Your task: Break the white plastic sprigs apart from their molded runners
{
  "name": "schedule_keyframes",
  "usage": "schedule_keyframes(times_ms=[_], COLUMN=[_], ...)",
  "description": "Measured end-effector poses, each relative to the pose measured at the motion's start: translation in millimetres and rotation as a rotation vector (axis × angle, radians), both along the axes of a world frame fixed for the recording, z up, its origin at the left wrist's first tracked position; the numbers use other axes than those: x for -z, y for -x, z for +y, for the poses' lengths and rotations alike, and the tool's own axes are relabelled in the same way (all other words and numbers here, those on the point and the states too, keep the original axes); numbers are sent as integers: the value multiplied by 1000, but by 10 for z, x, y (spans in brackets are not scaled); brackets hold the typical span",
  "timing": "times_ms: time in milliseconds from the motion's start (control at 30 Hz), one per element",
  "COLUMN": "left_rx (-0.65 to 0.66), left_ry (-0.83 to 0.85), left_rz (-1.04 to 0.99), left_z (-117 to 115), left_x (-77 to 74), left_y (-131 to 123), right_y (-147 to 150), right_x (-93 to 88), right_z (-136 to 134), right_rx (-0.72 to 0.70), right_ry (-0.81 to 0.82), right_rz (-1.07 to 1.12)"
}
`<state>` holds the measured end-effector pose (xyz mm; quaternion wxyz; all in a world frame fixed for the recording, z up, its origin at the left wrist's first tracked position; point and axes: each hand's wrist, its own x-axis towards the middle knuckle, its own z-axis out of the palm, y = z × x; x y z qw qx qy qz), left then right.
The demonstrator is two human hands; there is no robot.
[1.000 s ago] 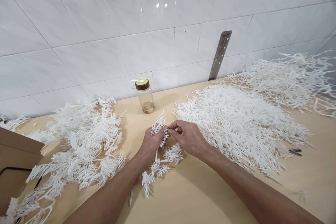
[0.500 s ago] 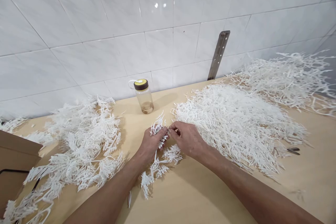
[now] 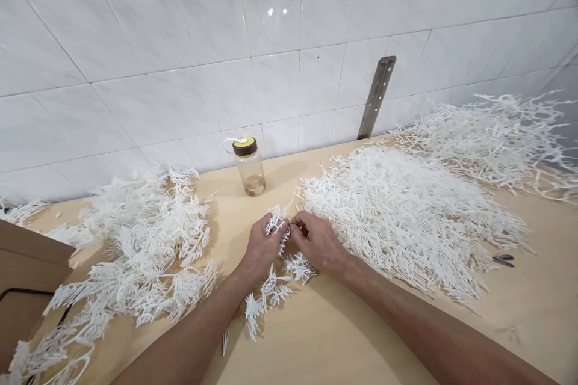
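Left hand [image 3: 263, 243] clamped on a white, plastic-looking branched sprig [image 3: 276, 224] just above the tabletop [image 3: 338, 337], right hand [image 3: 318, 242] up against it with thumb and forefinger at the left thumb tip; contact too small to tell if it grips a strand. Sprig's long axis runs roughly away from the wearer, thin tips fanning toward the wall, with frilly branches [image 3: 271, 292] below the hand pointing back. Clear bottle [image 3: 251, 175] upright beyond, frilly tangled pile [image 3: 149, 246] left, matted pile of thin strands [image 3: 406, 210] right.
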<state>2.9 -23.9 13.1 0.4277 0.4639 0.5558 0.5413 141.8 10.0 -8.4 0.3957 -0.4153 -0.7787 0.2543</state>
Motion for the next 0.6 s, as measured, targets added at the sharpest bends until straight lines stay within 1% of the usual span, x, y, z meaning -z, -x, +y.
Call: schedule_keyframes(times_ms=[100,233,300,400,500,600], left_rx=[-26,-17,-3,8,-10,-13], left_ry=[55,91,81,40,19,11], left_rz=[-1,10,17,40,57,55], left_z=[-32,-48,-32,11,49,58], left_x=[-75,-117,-91,-7,77,108], left_y=[2,9,15,26,34,30], right_y=[20,33,42,68,99,128], right_x=[73,99,100,106,118,123], right_z=[3,-12,-22,-31,-29,-26], right_rx=[-23,-24,-6,34,80,132], right_ry=[-40,-67,-57,-16,36,90], right_rz=[105,132,117,77,58,54])
